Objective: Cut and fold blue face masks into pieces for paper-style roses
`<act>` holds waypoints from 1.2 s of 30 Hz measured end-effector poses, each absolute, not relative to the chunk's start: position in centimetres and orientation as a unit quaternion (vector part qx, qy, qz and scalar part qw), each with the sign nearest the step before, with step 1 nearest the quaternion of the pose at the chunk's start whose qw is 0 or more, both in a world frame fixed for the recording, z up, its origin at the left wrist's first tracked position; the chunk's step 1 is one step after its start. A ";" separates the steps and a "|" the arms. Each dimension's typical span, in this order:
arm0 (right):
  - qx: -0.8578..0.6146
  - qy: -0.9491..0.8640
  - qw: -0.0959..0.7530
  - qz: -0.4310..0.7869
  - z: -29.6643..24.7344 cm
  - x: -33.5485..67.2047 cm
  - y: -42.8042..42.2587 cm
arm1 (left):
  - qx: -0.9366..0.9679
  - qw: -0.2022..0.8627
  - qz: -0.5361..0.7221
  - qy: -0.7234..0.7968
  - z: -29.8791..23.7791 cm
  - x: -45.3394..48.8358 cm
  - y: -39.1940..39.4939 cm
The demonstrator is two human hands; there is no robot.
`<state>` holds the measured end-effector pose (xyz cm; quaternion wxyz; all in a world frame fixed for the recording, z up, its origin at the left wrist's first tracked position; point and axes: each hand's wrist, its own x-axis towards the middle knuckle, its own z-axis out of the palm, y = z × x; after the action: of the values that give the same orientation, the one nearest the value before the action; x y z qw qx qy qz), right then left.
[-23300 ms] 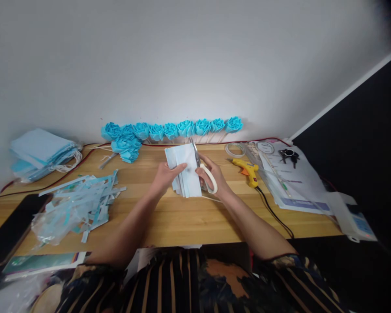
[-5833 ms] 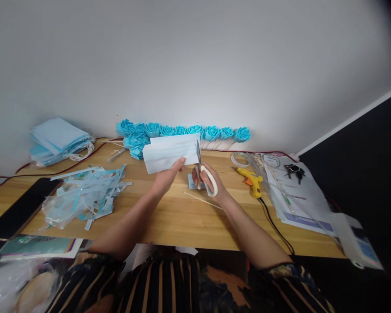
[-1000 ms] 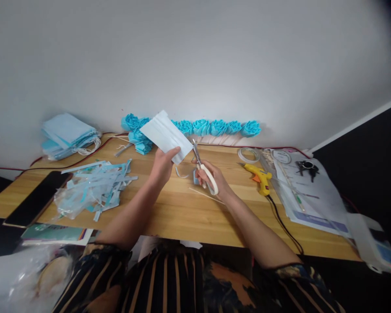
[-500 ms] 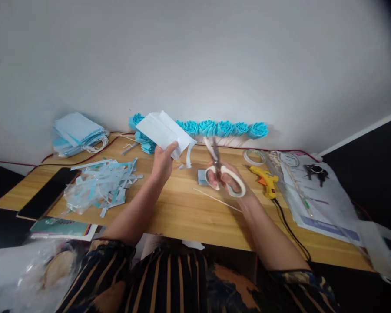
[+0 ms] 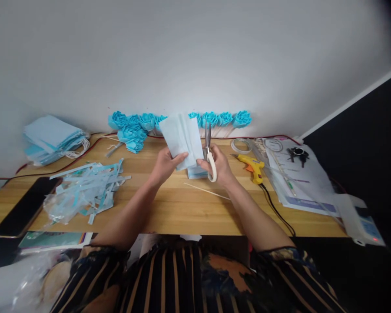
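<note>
1. the pleated sheet is held above the middle of the tabletop; the left hand has its fingers pinching the lower left side.
2. the right hand has its fingers closed on the scissors, thumb touching the sheet's lower right corner.
3. the blades stand just beside the sheet's right edge; a wrist twist could nick sheet or fingertip.
4. a loosened pinch might let layers slide askew; their number i cannot tell.
5. counted: one pair of scissors, one glue gun towards the right edge, one thin stick, one phone at the front left corner.
6. blue roses along the back edge: at least eight, some hidden.
</note>
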<state>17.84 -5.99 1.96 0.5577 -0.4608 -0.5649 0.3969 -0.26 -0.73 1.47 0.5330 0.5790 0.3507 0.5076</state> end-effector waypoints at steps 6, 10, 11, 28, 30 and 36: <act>-0.471 -0.558 0.579 0.362 2.4 17.8 -6.3 | 0.553 0.420 0.594 0.406 1.4 -1.0 0.1; -0.481 -0.557 0.569 0.366 2.3 17.9 -6.2 | 0.521 0.415 0.627 0.403 1.4 -1.1 0.4; -0.482 -0.555 0.569 0.369 2.2 17.9 -6.2 | 0.514 0.424 0.632 0.395 1.5 -1.1 0.4; -0.434 -0.435 0.652 0.444 1.9 18.9 -5.4 | 0.558 0.560 0.498 0.357 1.4 -0.7 -0.6; -0.432 -0.435 0.665 0.426 1.9 19.0 -5.3 | 0.563 0.567 0.481 0.361 1.2 -0.8 -0.5; -0.440 -0.462 0.648 0.416 1.6 18.8 -5.5 | 0.556 0.588 0.475 0.346 1.1 -0.9 -0.1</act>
<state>18.78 -5.46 1.63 0.6483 -0.4395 -0.4617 0.4163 -0.90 -0.08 1.07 0.5879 0.5562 0.3456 0.4749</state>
